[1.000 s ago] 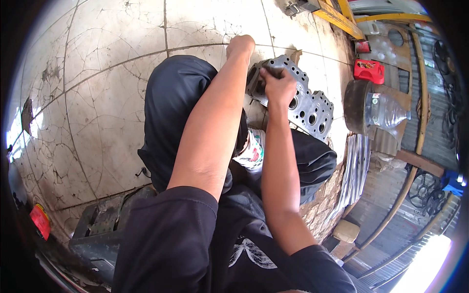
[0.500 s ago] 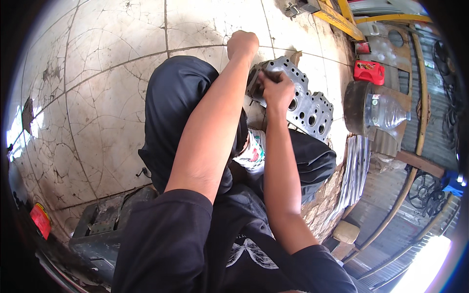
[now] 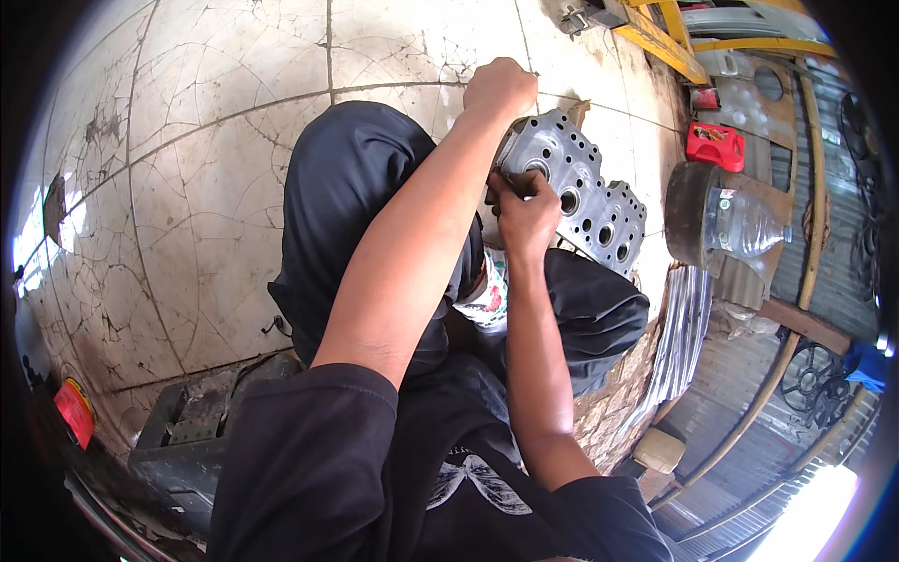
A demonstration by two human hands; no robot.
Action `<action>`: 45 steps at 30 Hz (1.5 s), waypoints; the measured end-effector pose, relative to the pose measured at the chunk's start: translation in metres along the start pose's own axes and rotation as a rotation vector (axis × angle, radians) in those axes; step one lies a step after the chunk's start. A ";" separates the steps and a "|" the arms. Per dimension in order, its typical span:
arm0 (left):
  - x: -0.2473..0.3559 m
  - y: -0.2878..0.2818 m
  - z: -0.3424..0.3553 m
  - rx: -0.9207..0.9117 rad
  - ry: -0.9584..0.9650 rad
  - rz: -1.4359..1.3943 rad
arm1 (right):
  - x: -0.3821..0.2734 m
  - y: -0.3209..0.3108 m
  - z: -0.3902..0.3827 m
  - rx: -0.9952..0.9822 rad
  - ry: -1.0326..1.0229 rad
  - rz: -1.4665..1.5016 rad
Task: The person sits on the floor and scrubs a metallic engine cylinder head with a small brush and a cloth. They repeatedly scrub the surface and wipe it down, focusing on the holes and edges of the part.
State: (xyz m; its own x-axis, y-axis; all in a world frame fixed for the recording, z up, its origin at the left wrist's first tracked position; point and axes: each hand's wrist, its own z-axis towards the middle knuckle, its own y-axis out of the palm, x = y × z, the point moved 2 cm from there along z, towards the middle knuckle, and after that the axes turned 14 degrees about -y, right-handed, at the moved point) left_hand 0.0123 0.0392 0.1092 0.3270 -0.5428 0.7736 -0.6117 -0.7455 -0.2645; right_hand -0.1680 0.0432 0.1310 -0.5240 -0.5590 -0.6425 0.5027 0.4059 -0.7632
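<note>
A grey metal cylinder head (image 3: pixel 585 187) with several round ports and bolt holes lies on the tiled floor, slanting beyond my right knee. My left hand (image 3: pixel 501 86) is closed in a fist at its far left corner; whatever the fingers hold is hidden from above. Lower down, at the near left edge of the cylinder head, my right hand (image 3: pixel 526 214) has thumb and fingers pinched together. Something dark shows at those fingertips, too covered to name. Both forearms reach forward between and over my bent knees in dark trousers.
A red plastic container (image 3: pixel 714 146) stands at the right, near a dark round drum (image 3: pixel 688 214) and a clear plastic bottle (image 3: pixel 744 223). Yellow metal framing (image 3: pixel 660 42) rises at the far right. A dark case (image 3: pixel 187 450) sits at the lower left.
My left hand has moved right, up to the cylinder head's corner. My right hand has drawn back toward me, off the top face to its near left edge.
</note>
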 end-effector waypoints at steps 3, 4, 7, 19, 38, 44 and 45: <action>0.005 -0.001 -0.002 -0.024 0.004 -0.023 | -0.002 0.001 0.025 0.079 -0.144 -0.059; 0.005 -0.001 -0.002 -0.029 0.008 -0.031 | 0.000 0.001 0.023 0.086 -0.121 -0.047; -0.002 -0.003 -0.001 -0.001 0.035 -0.011 | 0.001 0.005 0.004 0.066 -0.103 -0.087; 0.001 -0.012 -0.007 0.094 -0.081 -0.222 | 0.001 0.008 -0.002 -0.044 0.070 0.128; 0.003 -0.006 -0.004 0.066 -0.014 -0.203 | 0.010 0.002 0.003 -0.050 -0.007 0.045; 0.005 -0.001 -0.007 0.045 -0.008 -0.142 | -0.005 0.001 0.025 -0.066 -0.082 -0.003; 0.004 -0.004 -0.008 0.053 0.007 -0.140 | -0.002 0.001 0.022 -0.076 -0.106 -0.039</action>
State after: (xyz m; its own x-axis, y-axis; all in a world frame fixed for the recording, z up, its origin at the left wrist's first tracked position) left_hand 0.0103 0.0432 0.1176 0.4014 -0.4299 0.8088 -0.5214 -0.8332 -0.1841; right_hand -0.1509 0.0289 0.1330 -0.4643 -0.6470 -0.6049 0.4282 0.4339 -0.7927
